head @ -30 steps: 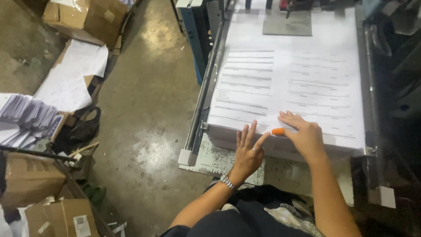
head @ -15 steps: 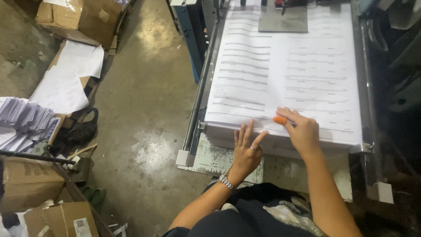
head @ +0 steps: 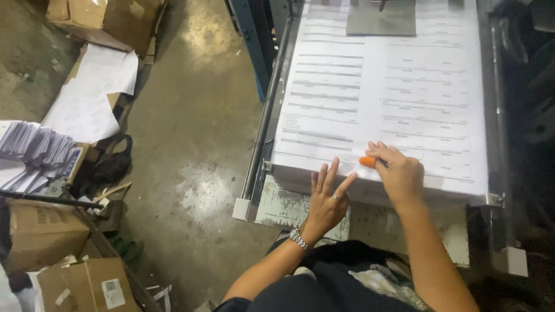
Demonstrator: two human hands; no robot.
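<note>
A thick stack of printed sheets lies on a metal machine bed at the right, above a stained concrete floor. The left hand, fingers spread and holding nothing, rests against the stack's near edge. Just right of it, the right hand lies flat on the top sheet, an orange finger cot on one fingertip. Bare floor runs along the bed's left side. Brown cardboard boxes and loose white paper crowd the far-left side.
</note>
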